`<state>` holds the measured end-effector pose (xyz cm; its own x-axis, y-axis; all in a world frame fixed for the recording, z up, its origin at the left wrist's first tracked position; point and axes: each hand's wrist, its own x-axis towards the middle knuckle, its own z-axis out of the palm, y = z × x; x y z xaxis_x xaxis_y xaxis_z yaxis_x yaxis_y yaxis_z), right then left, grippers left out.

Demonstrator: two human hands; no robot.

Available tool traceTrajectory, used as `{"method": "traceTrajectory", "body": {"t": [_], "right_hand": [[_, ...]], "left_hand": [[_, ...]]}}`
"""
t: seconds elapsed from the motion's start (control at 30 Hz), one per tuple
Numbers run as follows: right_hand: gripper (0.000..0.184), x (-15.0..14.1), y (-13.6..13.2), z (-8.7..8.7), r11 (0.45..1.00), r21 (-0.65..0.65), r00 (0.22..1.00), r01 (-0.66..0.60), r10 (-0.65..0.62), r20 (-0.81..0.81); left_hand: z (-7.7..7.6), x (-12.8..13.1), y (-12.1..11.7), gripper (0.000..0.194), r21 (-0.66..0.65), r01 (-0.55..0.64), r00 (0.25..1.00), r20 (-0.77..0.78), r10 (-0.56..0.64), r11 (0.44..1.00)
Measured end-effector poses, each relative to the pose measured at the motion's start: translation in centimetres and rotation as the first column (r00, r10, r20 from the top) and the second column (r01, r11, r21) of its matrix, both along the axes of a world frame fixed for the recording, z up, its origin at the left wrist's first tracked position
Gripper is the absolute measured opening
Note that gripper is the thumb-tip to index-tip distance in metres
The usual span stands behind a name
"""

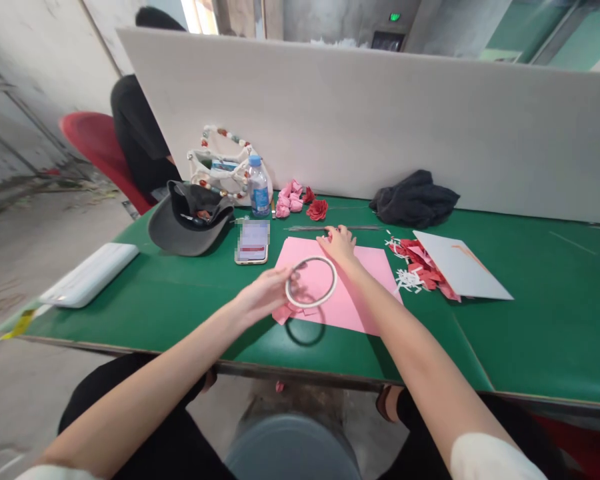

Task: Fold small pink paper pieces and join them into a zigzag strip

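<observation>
My left hand [266, 292] is closed on a white tape ring [311, 281], held a little above the green table with its shadow below it. A pink paper sheet [345, 283] lies under and behind the ring, and a small pink scrap [286, 313] sits at its near left corner. My right hand [337, 241] reaches to the far edge of the pink sheet, fingers curled down by thin metal wires [330, 228]; what it grips, if anything, I cannot make out.
Pink and red paper roses [300, 199], a water bottle [259, 187], a beaded bag [220, 170], a grey cap [193, 217] and a phone [253, 241] lie behind. Red paper cuttings [420, 263], a white sheet [460, 267], dark cloth [414, 197]. A white board [380, 113] walls the back. A person in black sits at far left.
</observation>
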<state>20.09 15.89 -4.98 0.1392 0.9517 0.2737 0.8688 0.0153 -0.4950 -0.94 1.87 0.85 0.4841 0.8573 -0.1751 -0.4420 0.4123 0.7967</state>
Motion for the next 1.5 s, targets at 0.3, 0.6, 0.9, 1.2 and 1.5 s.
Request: {"method": "traceTrajectory", "body": {"t": [0.3, 0.6, 0.9, 1.2, 1.5], "right_hand": [[0.027, 1.8, 1.6, -1.5, 0.987, 0.129, 0.983, -0.092, 0.111, -0.149], [0.034, 2.6, 1.3, -1.4, 0.966, 0.255, 0.918, -0.038, 0.135, -0.374], [0.028, 3.4, -1.8, 2.9, 0.941, 0.334, 0.849, -0.055, 0.22, -0.48], [0.028, 4.3, -10.5, 4.4, 0.811, 0.032, 0.717, -0.584, 0.535, -0.447], [0.024, 2.6, -14.5, 7.8, 0.823, 0.25, 0.739, -0.509, 0.567, -0.364]], "left_hand": [[-3.8, 2.6, -2.2, 0.017, -0.176, 0.322, 0.943, 0.148, -0.298, 0.93], [-4.2, 2.5, -0.6, 0.007, -0.205, -0.002, 1.0, 0.022, 0.006, 0.979], [-3.6, 1.7, 1.0, 0.015, -0.175, -0.233, 0.967, 0.065, 0.248, 0.956], [-2.6, 1.9, -0.2, 0.01, -0.097, -0.125, 0.991, 0.026, 0.128, 0.987], [-1.4, 2.6, -2.6, 0.017, 0.036, -0.022, 1.0, 0.0, 0.022, 0.999]]}}
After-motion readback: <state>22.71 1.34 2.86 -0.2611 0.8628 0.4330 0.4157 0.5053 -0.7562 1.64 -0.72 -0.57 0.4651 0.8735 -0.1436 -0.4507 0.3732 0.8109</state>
